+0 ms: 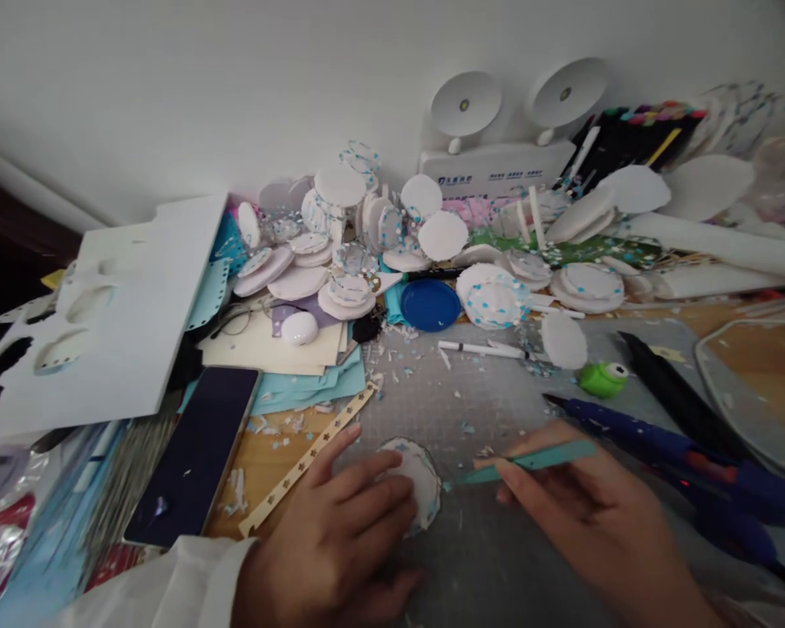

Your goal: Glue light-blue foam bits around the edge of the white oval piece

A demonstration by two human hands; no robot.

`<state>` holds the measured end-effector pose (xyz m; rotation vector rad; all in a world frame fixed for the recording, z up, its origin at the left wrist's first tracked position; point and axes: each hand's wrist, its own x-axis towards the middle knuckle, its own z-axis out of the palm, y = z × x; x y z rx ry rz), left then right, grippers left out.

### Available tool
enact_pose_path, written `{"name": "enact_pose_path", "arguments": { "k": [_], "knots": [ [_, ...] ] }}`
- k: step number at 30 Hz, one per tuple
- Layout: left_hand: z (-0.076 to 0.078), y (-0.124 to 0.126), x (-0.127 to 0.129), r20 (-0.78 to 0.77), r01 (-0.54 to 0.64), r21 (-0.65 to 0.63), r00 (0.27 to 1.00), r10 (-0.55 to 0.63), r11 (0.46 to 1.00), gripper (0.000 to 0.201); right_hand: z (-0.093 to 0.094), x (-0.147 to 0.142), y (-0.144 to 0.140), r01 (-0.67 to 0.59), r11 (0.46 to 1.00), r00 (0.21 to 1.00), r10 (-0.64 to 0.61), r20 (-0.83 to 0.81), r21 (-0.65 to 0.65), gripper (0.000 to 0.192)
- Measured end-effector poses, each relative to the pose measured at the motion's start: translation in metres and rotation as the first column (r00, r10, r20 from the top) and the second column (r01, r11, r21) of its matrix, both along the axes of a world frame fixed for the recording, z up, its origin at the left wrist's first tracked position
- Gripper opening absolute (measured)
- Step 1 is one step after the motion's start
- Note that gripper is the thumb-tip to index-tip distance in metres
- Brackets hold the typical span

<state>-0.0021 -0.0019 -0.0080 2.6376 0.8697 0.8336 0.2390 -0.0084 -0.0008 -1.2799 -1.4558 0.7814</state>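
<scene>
My right hand [582,501] pinches teal tweezers [549,455], their tip pointing left at a small blue piece by the edge of a white foam disc [425,493]. The disc lies on the grey cutting mat [409,410] and has a ragged rim with bits of blue. My left hand [340,523] rests over the disc's left side, fingers apart and partly covering it. Just beyond that hand lies a wooden strip with dark flower marks [314,455]. To the right of my right hand is a blue hot glue gun [680,453] with a small red light.
A phone [196,449] lies at left beside blue paper sheets [314,388]. Stacked white discs crowd the back, with a blue round lid [430,305], a white pen [484,350] and a green punch [602,380] before them. A white board [124,349] leans at left. Paper scraps litter the mat.
</scene>
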Motion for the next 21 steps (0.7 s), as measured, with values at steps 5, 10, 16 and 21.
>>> {"name": "enact_pose_path", "arguments": {
  "k": [5, 10, 16, 21],
  "knots": [
    [0.0006, -0.0006, 0.0009, 0.001, 0.002, 0.003, 1.000, -0.002, 1.000, 0.024, -0.0034, -0.0042, -0.0048, -0.069, 0.997, 0.998, 0.069, 0.010, -0.038, 0.011],
    [0.0007, -0.0006, 0.0011, -0.008, 0.004, 0.001, 1.000, -0.004, 1.000, 0.021, -0.0083, -0.0001, -0.0086, -0.105, 0.994, 0.987, 0.103, 0.126, 0.013, 0.011],
    [-0.0005, 0.0011, 0.0011, -0.011, 0.019, 0.030, 1.000, -0.019, 0.999, 0.015, -0.0069, 0.0006, -0.0077, -0.130, 0.990, 0.966, 0.115, 0.231, 0.054, 0.013],
    [-0.0005, 0.0020, 0.0026, -0.030, -0.001, 0.050, 1.000, 0.003, 0.999, 0.008, -0.0067, -0.0020, -0.0067, -0.110, 0.987, 0.958, 0.075, 0.275, 0.117, 0.012]
  ]
}}
